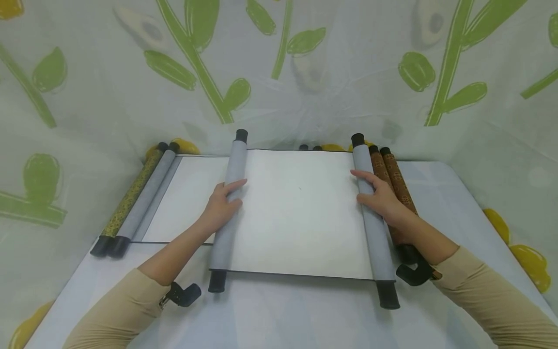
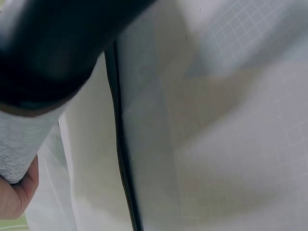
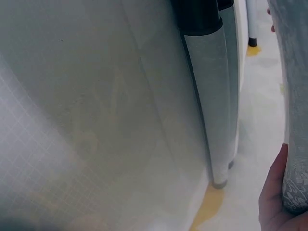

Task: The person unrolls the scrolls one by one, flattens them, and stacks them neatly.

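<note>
A partly unrolled scroll point(image 1: 301, 213) with a blank white sheet stretches between two grey rolled ends with black knobs. My left hand point(image 1: 220, 207) grips the left roll point(image 1: 225, 242), thumb and forefinger on its inner side. The right roll point(image 1: 378, 242) is held by my right hand point(image 1: 380, 196), its thumb and forefinger reaching over onto the sheet side. In the left wrist view, fingers point(image 2: 30, 180) wrap the patterned grey roll beneath a large black knob point(image 2: 53, 53). The right wrist view shows part of the right hand point(image 3: 274, 197) around a grey roll point(image 3: 296, 120).
Another open white scroll point(image 1: 187, 194) lies behind on the left, its grey roll point(image 1: 141, 198) beside a yellow-green patterned roll point(image 1: 131, 196). Brown patterned rolls point(image 1: 398, 179) lie by the right hand. The pale table point(image 1: 279, 315) meets a leaf-printed curtain point(image 1: 305, 111) at the back.
</note>
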The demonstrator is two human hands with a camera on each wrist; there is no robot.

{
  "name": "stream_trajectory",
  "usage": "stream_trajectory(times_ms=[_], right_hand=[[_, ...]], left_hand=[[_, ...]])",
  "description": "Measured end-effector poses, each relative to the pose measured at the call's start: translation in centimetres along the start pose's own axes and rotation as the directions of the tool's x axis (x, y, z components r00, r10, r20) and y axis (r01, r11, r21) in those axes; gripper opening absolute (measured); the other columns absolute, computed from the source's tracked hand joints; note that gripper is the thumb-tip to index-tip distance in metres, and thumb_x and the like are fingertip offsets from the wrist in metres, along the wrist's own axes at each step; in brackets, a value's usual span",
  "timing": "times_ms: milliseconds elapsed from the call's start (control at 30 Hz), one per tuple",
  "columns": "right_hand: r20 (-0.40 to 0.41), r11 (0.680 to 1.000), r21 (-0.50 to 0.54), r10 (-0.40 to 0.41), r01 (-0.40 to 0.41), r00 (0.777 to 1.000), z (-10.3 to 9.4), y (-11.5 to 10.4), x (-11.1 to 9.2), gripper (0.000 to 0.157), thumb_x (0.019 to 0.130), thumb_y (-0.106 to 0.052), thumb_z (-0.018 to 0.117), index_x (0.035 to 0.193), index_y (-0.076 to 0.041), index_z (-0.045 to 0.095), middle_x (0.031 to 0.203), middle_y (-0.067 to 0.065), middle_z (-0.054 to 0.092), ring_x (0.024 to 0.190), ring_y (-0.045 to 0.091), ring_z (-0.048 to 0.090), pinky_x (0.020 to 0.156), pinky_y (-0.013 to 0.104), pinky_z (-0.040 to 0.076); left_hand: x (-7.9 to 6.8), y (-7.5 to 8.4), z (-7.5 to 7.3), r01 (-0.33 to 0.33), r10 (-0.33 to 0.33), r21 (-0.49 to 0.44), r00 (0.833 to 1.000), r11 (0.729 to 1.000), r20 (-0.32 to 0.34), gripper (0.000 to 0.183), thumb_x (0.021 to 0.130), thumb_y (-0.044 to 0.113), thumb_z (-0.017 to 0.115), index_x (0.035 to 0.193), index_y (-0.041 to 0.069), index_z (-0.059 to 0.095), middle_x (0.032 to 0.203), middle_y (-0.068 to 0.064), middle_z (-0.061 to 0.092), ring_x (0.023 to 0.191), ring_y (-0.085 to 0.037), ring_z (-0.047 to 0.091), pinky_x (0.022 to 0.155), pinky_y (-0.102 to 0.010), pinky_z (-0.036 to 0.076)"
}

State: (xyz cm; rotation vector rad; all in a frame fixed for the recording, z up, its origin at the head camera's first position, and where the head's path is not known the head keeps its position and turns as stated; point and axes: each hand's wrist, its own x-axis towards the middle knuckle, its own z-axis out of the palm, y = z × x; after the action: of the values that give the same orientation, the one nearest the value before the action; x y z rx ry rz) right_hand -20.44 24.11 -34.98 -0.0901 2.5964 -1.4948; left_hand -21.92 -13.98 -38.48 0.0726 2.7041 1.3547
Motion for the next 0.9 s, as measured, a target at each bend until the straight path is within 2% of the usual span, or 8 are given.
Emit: stream_trajectory(times_ms=[200,300,467,667,900], right_hand=[[-0.01,0.999,-0.051,0.017,-0.018,1.0,0.0,0.1,-0.1,0.081,0.08,-0.013,0.074,0.149,-0.017,0.031,0.157,0.015,0.017,0.142,0.036,0.012,0.109,0.06,0.017],[-0.009,0.997,-0.078,0.028,-0.029,1.0,0.0,0.1,-0.3,0.084,0.078,-0.014,0.076,0.149,-0.018,0.03,0.157,0.015,0.017,0.143,0.037,0.011,0.109,0.061,0.016],[-0.005,0.996,-0.081,0.043,-0.043,0.999,0.0,0.2,-0.4,0.081,0.08,-0.007,0.072,0.149,-0.016,0.03,0.157,0.016,0.016,0.143,0.038,0.009,0.11,0.062,0.012],[-0.006,0.995,-0.096,0.023,-0.024,1.0,-0.3,0.1,-0.1,0.076,0.082,0.002,0.061,0.149,-0.015,0.03,0.157,0.018,0.014,0.143,0.039,0.008,0.11,0.061,0.013],[0.02,0.996,-0.074,0.043,-0.041,0.999,-0.7,0.3,0.0,0.072,0.083,0.0,0.055,0.149,-0.014,0.03,0.157,0.017,0.011,0.143,0.038,0.007,0.11,0.061,0.013]], left_hand=[[-0.2,-0.1,-0.1,-0.005,0.005,-0.004,1.0,1.0,-0.014,0.062,0.085,0.017,0.068,0.142,0.022,0.045,0.143,-0.021,0.031,0.128,-0.041,0.036,0.098,-0.061,0.036],[-0.2,-0.2,-0.1,-0.007,0.007,-0.004,1.0,1.0,-0.012,0.065,0.082,0.017,0.071,0.141,0.022,0.045,0.143,-0.021,0.031,0.128,-0.041,0.036,0.098,-0.061,0.036],[-0.3,-0.1,-0.2,-0.005,0.005,0.008,1.0,1.0,-0.003,0.063,0.084,0.015,0.068,0.142,0.022,0.044,0.142,-0.021,0.031,0.127,-0.041,0.036,0.097,-0.061,0.037],[-0.1,-0.6,-0.4,-0.024,0.025,0.036,0.999,0.999,-0.028,0.06,0.086,0.009,0.058,0.143,0.022,0.043,0.143,-0.022,0.031,0.127,-0.041,0.037,0.095,-0.062,0.039],[0.0,-1.4,-0.8,-0.033,0.034,0.029,0.999,0.999,-0.025,0.053,0.09,0.009,0.05,0.142,0.023,0.045,0.141,-0.022,0.032,0.125,-0.039,0.038,0.095,-0.06,0.039]])
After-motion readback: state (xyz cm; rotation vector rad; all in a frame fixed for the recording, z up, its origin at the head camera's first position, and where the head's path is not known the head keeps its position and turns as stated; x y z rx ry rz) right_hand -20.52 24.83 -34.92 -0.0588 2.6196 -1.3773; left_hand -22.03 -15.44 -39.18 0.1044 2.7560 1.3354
